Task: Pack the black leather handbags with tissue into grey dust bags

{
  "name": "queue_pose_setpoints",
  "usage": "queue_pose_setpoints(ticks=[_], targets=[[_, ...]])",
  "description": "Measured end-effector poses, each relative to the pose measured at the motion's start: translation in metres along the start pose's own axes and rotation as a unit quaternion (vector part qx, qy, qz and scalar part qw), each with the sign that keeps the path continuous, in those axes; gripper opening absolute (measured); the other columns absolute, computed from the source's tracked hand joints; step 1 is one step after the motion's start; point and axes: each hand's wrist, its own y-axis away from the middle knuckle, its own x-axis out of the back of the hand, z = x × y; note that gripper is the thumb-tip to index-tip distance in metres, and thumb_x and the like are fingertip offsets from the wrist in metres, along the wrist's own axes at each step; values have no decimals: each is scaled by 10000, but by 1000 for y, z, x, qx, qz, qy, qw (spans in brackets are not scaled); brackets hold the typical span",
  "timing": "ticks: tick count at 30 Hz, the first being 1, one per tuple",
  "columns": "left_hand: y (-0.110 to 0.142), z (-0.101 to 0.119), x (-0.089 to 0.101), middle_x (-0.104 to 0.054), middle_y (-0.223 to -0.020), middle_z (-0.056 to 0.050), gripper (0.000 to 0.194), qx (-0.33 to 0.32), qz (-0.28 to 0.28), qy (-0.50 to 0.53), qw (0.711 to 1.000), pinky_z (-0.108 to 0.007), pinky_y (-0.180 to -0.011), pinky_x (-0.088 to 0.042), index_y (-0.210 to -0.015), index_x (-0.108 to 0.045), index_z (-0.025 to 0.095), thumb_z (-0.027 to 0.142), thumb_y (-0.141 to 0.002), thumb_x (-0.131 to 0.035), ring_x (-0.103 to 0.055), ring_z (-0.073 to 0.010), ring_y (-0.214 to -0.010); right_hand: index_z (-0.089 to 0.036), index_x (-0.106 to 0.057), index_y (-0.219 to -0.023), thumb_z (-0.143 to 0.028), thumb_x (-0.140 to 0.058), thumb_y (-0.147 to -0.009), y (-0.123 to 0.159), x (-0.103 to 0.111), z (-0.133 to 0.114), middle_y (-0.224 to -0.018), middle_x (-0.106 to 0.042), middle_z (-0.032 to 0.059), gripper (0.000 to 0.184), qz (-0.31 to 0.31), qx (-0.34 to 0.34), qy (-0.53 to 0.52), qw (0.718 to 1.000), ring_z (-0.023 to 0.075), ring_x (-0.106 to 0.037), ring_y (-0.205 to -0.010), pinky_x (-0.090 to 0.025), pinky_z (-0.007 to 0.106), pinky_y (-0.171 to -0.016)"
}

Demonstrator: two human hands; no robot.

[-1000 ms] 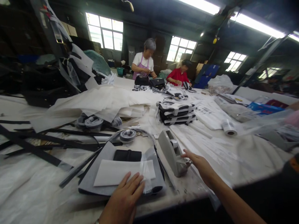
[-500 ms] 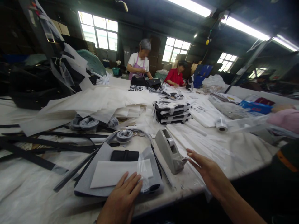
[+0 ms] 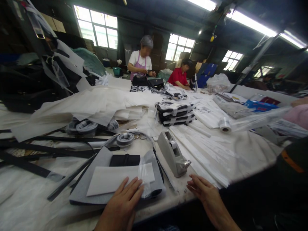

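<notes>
My left hand (image 3: 124,200) lies flat, fingers stretched out, on the near edge of a white paper sheet (image 3: 113,179). That sheet rests on a dark bag covered with grey-white wrapping (image 3: 101,160); a black strap piece (image 3: 125,160) shows behind it. Clear plastic tape or film (image 3: 145,179) runs over the sheet's right end. My right hand (image 3: 204,194) is at the table's front edge, just below the grey tape dispenser (image 3: 172,154) and apart from it. Its fingertips are drawn together; whatever may be between them is too small to make out.
Black straps (image 3: 36,148) and wrapped coils (image 3: 125,139) lie to the left and behind. Paper sheets (image 3: 79,102), stacked wrapped bags (image 3: 175,114), plastic sleeves (image 3: 199,150) and a tape roll (image 3: 225,124) cover the table beyond. Two people (image 3: 141,61) work across it; a pink sleeve (image 3: 299,115) shows right.
My right hand has moved down from the dispenser's cutting end toward the table edge, its fingers coming closer together. My left hand stays on the paper. The view has shifted slightly.
</notes>
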Motion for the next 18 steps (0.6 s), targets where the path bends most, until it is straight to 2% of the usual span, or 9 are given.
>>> queue_pose_setpoints(ticks=[4, 7, 9, 11, 12, 13, 15, 17, 18], targets=[[1, 0, -1, -561, -1400, -73, 790, 3, 1, 1, 1000, -466, -1085, -452, -1343, -495, 179, 2, -574, -451, -517, -229, -1297, -157, -767, -877, -576, -763, -668, -15, 5, 1, -656, -696, 27, 468, 32, 40, 97, 994, 173, -637, -594, -565, 308, -646], [0, 0, -1, -553, -1407, -78, 786, 0, -2, 1, 1000, -481, -1079, -454, -1345, -494, 169, 5, -577, -448, -512, -237, -1301, -183, -777, -835, -553, -757, -672, -20, 15, -7, -608, -691, 21, 405, 54, 79, 189, 977, 179, -614, -576, -525, 290, -631], [-1, 0, -1, -545, -1416, -80, 788, 1, -5, 5, 1000, -481, -1085, -446, -1353, -488, 166, 0, -584, -446, -507, -237, -1305, -215, -780, -801, -527, -761, -669, -18, 25, -14, -685, -726, 30, 339, 61, 107, 235, 964, 202, -635, -612, -520, 300, -654], [-1, -1, -1, -538, -1422, -79, 792, 3, -8, 16, 1000, -483, -1092, -438, -1364, -482, 173, -8, -594, -444, -505, -239, -1307, -249, -785, -824, -462, -729, -726, -11, 38, -22, -818, -761, 38, 241, 51, 186, 323, 926, 236, -679, -712, -523, 317, -718], [-1, -1, -1, -533, -1427, -76, 799, 4, -10, 22, 1000, -485, -1097, -433, -1373, -475, 179, -12, -598, -444, -502, -239, -1310, -267, -786, -867, -403, -689, -778, -6, 45, -28, -891, -769, 37, 189, 34, 248, 387, 888, 247, -695, -776, -521, 324, -754], [0, -1, -1, -531, -1429, -72, 804, 5, -10, 30, 999, -486, -1100, -428, -1379, -471, 187, -16, -601, -443, -500, -240, -1312, -283, -781, -926, -329, -635, -830, -1, 52, -34, -953, -771, 35, 181, 8, 318, 453, 833, 250, -704, -835, -517, 327, -786], [0, -1, -1, -529, -1432, -65, 804, 11, -8, 50, 999, -483, -1112, -414, -1377, -476, 199, -23, -606, -440, -496, -238, -1314, -293, -745, -1066, -186, -523, -891, 8, 61, -50, -1007, -768, 36, 303, -67, 451, 552, 698, 234, -711, -872, -516, 328, -801], [1, -1, -1, -531, -1431, -65, 794, 21, -3, 72, 997, -481, -1126, -394, -1366, -487, 201, -31, -608, -436, -494, -234, -1315, -260, -690, -1178, -99, -476, -903, 17, 60, -70, -1013, -765, 54, 383, -157, 540, 579, 590, 215, -707, -852, -517, 325, -787], [1, 0, 0, -533, -1429, -67, 789, 25, -2, 82, 996, -485, -1132, -383, -1361, -492, 200, -34, -610, -433, -493, -234, -1316, -233, -668, -1205, -83, -475, -906, 22, 55, -81, -996, -765, 65, 387, -198, 571, 578, 548, 213, -703, -832, -517, 328, -773]])
